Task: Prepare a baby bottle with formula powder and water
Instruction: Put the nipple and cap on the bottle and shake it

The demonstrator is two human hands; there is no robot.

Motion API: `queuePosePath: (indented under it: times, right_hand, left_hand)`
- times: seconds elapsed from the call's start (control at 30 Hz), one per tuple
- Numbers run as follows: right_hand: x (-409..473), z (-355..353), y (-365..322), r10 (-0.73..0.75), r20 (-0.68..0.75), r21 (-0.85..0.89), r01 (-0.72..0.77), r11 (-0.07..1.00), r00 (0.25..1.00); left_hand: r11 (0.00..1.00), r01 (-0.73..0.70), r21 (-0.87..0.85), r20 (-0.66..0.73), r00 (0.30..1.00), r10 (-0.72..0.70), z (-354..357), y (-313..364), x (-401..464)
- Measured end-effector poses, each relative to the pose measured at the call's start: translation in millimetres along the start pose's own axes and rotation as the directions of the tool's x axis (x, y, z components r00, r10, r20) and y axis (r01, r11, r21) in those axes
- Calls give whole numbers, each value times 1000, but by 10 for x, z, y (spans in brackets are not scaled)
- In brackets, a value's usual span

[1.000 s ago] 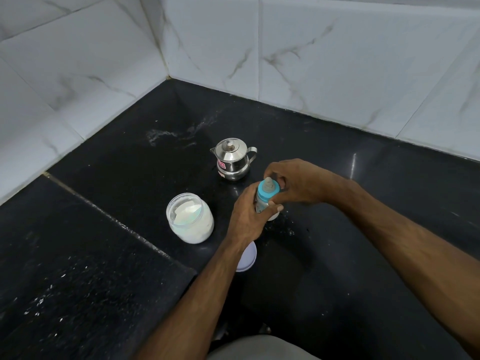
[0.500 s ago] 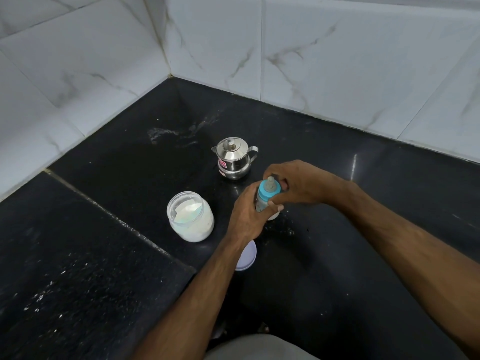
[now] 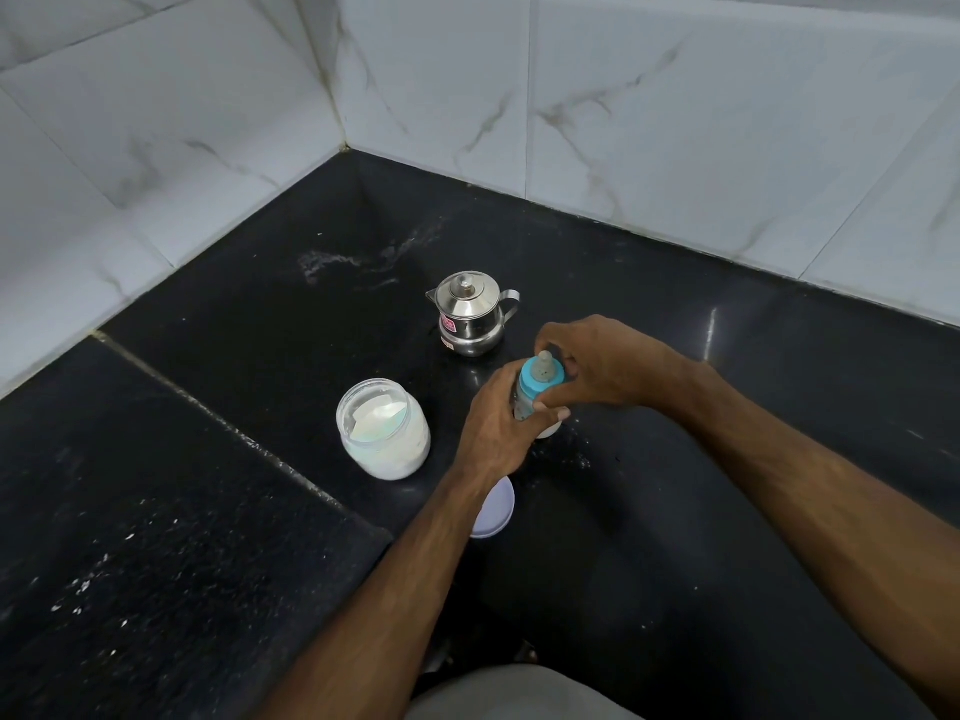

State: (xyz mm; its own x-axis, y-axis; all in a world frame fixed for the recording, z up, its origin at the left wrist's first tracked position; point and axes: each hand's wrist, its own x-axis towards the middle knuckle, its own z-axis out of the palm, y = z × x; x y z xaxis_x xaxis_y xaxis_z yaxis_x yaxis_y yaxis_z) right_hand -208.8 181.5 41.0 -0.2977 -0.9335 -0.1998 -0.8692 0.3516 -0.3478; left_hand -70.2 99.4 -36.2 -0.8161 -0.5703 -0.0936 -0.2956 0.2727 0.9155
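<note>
Little has shifted since the earlier frames: both hands remain on the baby bottle point(image 3: 531, 402) at the same spot on the bench point(image 3: 675, 511), with only a slight turn of the right hand's fingers about the cap. Left hand point(image 3: 496, 428) grips the clear body of the bottle from its left side, fingers curled round it and the thumb lying across the front. Right hand point(image 3: 597, 366) grips the blue cap ring point(image 3: 535, 379) from the right and from above, thumb at the near side and fingers curled over the far side; the grey teat point(image 3: 544, 363) stands up between them. Bottle is upright, and its white base shows just below the left hand; whether that base rests on the bench or is held just above it cannot be told. Steel kettle point(image 3: 471, 319), lid on, stands just beyond the bottle toward the back corner of the bench, apart from both hands. Open formula jar point(image 3: 384, 433), holding white powder and a white scoop point(image 3: 376, 415), stands to the left of the left hand, near it but not touching. White jar lid point(image 3: 496, 511) lies flat on the bench toward the front edge, partly hidden under the left forearm. White specks are scattered on the dark bench surface beside the bottle and toward the front left corner.
</note>
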Motion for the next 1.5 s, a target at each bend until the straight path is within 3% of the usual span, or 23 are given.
queuePosePath:
  times: [0.27, 0.47, 0.63, 0.8, 1.0, 1.13, 1.33, 1.5]
  right_hand:
    - [-110, -62, 26, -148, 19, 154, 143, 978, 989]
    - [-3, 17, 15, 24, 8, 14, -24, 1000, 1000]
    - [-67, -16, 15, -99, 37, 112, 94, 989, 994]
    - [-5, 50, 18, 28, -8, 13, -28, 1000, 1000]
    - [-79, -23, 16, -93, 28, 120, 89, 989, 995]
    - [-57, 78, -14, 49, -60, 42, -47, 998, 997]
    - [-138, 9, 1, -70, 0, 159, 69, 985, 998]
    - [-99, 89, -6, 44, -59, 119, -37, 992, 997]
  left_hand:
    - [999, -40, -6, -26, 999, 40, -3, -26, -7]
    - [999, -38, -9, -10, 999, 38, -24, -1, -13]
    - [1000, -22, 18, -11, 1000, 22, -15, 33, -15]
    - [1000, -29, -8, -18, 999, 29, -22, 21, -31]
    - [1000, -21, 3, -22, 1000, 21, -10, 28, -28]
    - [999, -44, -11, -18, 999, 44, -23, 27, -36]
    - [999, -49, 3, -33, 998, 49, -15, 14, -41]
    - [1000, -16, 4, -19, 1000, 16, -14, 29, -24]
